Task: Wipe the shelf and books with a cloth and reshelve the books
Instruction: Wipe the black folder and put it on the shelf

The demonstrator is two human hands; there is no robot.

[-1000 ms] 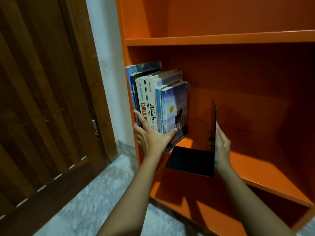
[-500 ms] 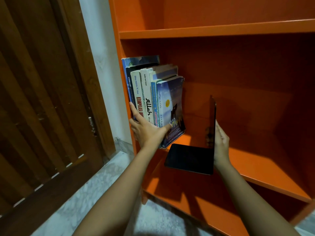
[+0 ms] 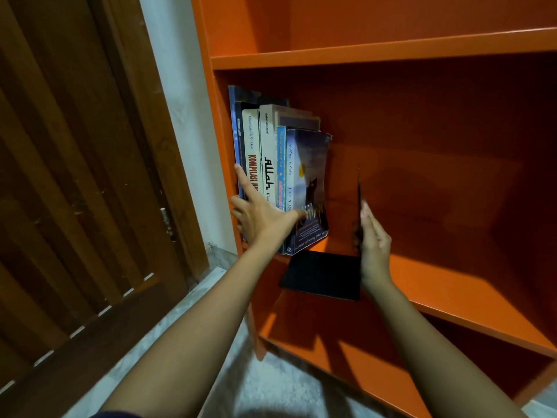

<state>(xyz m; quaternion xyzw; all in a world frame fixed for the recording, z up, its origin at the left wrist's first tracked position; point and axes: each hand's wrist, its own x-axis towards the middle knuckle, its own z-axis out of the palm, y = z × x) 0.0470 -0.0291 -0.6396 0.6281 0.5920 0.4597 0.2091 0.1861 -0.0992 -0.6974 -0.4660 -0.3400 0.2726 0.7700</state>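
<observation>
Several books (image 3: 271,152) stand upright at the left end of the orange middle shelf (image 3: 452,282). My left hand (image 3: 262,215) presses on their lower spines with fingers spread, its thumb on the cover of the rightmost dark blue book (image 3: 310,164). My right hand (image 3: 373,239) grips the upright plate of a black L-shaped bookend (image 3: 322,274). The plate is seen edge-on, a short gap to the right of the books. The bookend's flat base points toward the books and overhangs the shelf's front edge. No cloth is in view.
The upper shelf board (image 3: 376,51) runs above the books, and a lower shelf (image 3: 361,357) sits below. A brown wooden door (image 3: 75,176) and a strip of white wall (image 3: 187,116) are to the left. Grey marbled floor (image 3: 271,387) lies underneath.
My right hand has brought the bookend a little to the left, closer to the books. My left hand stays pressed on the books, which sit slightly more upright.
</observation>
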